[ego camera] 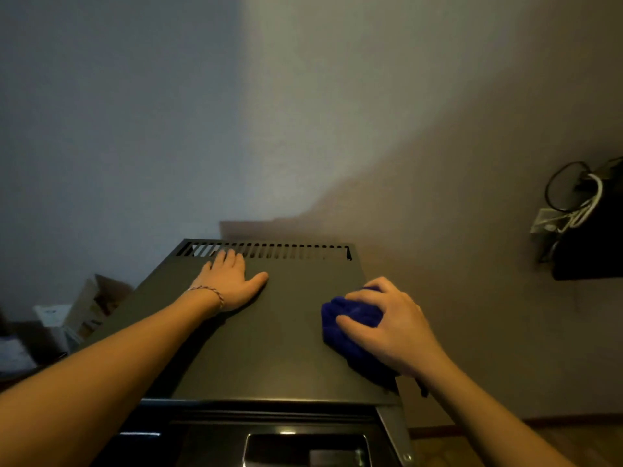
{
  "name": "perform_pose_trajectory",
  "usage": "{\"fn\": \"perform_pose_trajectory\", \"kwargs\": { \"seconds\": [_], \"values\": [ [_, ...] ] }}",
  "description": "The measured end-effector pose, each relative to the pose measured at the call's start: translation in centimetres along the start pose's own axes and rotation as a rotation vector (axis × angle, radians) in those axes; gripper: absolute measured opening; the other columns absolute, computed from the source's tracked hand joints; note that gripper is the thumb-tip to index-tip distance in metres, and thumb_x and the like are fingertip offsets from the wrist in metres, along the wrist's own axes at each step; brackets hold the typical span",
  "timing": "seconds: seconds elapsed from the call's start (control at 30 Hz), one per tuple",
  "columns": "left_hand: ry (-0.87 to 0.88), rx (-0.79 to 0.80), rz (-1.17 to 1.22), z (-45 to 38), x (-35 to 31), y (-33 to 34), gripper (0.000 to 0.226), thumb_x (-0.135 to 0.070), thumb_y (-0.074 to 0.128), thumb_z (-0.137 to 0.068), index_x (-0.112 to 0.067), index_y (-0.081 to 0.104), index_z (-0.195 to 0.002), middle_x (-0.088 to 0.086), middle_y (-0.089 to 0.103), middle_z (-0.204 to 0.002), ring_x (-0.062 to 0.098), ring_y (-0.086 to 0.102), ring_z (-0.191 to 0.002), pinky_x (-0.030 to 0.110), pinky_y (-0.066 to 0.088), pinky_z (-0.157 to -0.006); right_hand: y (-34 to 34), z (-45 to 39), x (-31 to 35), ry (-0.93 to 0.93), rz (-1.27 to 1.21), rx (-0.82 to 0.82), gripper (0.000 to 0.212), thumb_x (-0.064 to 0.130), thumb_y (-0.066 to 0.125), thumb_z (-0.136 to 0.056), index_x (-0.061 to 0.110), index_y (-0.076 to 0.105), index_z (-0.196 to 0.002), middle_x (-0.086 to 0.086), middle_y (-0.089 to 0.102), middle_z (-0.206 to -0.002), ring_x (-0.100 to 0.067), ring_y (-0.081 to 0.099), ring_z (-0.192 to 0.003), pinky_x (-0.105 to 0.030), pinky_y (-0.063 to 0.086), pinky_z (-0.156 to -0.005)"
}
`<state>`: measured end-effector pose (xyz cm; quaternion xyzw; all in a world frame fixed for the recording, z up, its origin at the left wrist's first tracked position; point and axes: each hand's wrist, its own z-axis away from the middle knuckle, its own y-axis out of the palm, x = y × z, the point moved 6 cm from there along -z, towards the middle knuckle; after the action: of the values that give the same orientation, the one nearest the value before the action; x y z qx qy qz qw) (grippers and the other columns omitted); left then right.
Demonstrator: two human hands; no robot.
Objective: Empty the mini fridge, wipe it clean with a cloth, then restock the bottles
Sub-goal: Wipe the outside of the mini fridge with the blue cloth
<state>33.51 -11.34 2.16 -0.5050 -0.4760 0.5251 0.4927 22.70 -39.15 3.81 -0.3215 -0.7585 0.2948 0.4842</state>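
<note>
Left hand: the left hand (232,284) lies flat, fingers straight, on the dark metal mini fridge top (269,332), centre frame.
Right hand: the right hand (391,328) grips a crumpled blue cloth (350,321) at lower right of the top.

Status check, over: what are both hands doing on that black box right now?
Left hand flat on mini fridge top, by vent slots. Right hand grips blue cloth on top. No bottles visible. Nothing in the way.
</note>
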Motion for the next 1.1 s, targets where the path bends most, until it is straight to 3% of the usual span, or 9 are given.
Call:
{"fn": "perform_pose_trajectory", "kwargs": {
  "seconds": [0.2, 0.37, 0.5, 0.67, 0.8, 0.97, 1.1],
  "values": [
    [0.102, 0.071, -0.004, 3.1, -4.4, 0.4, 0.078, -0.059, 0.025, -0.102, -0.009, 0.008, -0.159, 0.013, -0.001, -0.167, 0.03, -0.001, -0.153, 0.048, 0.005, -0.124, -0.4, 3.8, 0.3, 0.034, -0.181, -0.074, 0.048, 0.072, 0.059, -0.068, 0.044, 0.071, -0.104, 0.023, 0.052, -0.107, -0.005, 0.056, -0.101, -0.033, 0.05, -0.089],
    [0.219, 0.087, -0.007, 5.4, -10.5, 1.1, 0.074, -0.055, 0.023, -0.103, -0.011, 0.002, -0.159, 0.011, -0.006, -0.167, 0.027, -0.004, -0.154, 0.046, 0.002, -0.125, -0.1, 2.0, -2.2, 0.139, -0.502, -0.205, 0.028, 0.039, 0.081, -0.078, 0.032, 0.074, -0.104, 0.013, 0.06, -0.105, 0.001, 0.062, -0.096, -0.021, 0.051, -0.085],
    [0.213, 0.11, -0.021, 6.4, -12.2, 1.3, 0.074, -0.055, 0.021, -0.104, -0.012, -0.001, -0.159, 0.011, -0.009, -0.166, 0.029, -0.008, -0.153, 0.043, 0.0, -0.125, 1.0, -1.3, -4.2, 0.191, -0.59, -0.257, 0.03, 0.035, 0.08, -0.079, 0.025, 0.073, -0.107, 0.008, 0.062, -0.106, 0.003, 0.06, -0.093, -0.006, 0.044, -0.077],
    [0.2, 0.119, -0.052, 7.8, -14.9, 2.0, 0.079, -0.06, 0.022, -0.101, -0.011, -0.002, -0.159, 0.012, -0.01, -0.166, 0.031, -0.012, -0.152, 0.043, -0.003, -0.124, 3.3, -7.6, -7.1, 0.299, -0.626, -0.313, 0.058, 0.059, 0.067, -0.064, 0.021, 0.076, -0.107, -0.002, 0.071, -0.103, -0.015, 0.069, -0.093, -0.035, 0.057, -0.085],
    [0.185, 0.107, -0.06, 8.1, -15.4, 2.0, 0.082, -0.063, 0.019, -0.099, -0.012, -0.004, -0.159, 0.009, -0.012, -0.166, 0.029, -0.014, -0.152, 0.043, -0.002, -0.125, 4.5, -12.2, -8.9, 0.351, -0.598, -0.329, 0.056, 0.058, 0.063, -0.062, 0.028, 0.075, -0.108, -0.003, 0.07, -0.104, -0.021, 0.069, -0.095, -0.039, 0.057, -0.085],
    [0.189, 0.117, -0.069, 8.7, -15.4, 1.9, 0.082, -0.065, 0.017, -0.099, -0.015, -0.007, -0.159, 0.006, -0.015, -0.166, 0.025, -0.015, -0.152, 0.043, -0.001, -0.125, 4.3, -14.0, -9.7, 0.389, -0.714, -0.284, 0.055, 0.041, 0.067, -0.075, 0.029, 0.067, -0.128, 0.007, 0.068, -0.115, -0.017, 0.066, -0.101, -0.037, 0.056, -0.088],
    [0.185, 0.114, -0.059, 8.6, -15.4, 1.7, 0.082, -0.066, 0.017, -0.098, -0.016, -0.007, -0.159, 0.004, -0.015, -0.166, 0.025, -0.015, -0.152, 0.043, -0.001, -0.125, 4.4, -13.4, -9.9, 0.404, -0.796, -0.278, 0.042, 0.038, 0.068, -0.074, 0.029, 0.073, -0.115, 0.009, 0.073, -0.1, -0.019, 0.069, -0.094, -0.045, 0.059, -0.087]
  ]
}}
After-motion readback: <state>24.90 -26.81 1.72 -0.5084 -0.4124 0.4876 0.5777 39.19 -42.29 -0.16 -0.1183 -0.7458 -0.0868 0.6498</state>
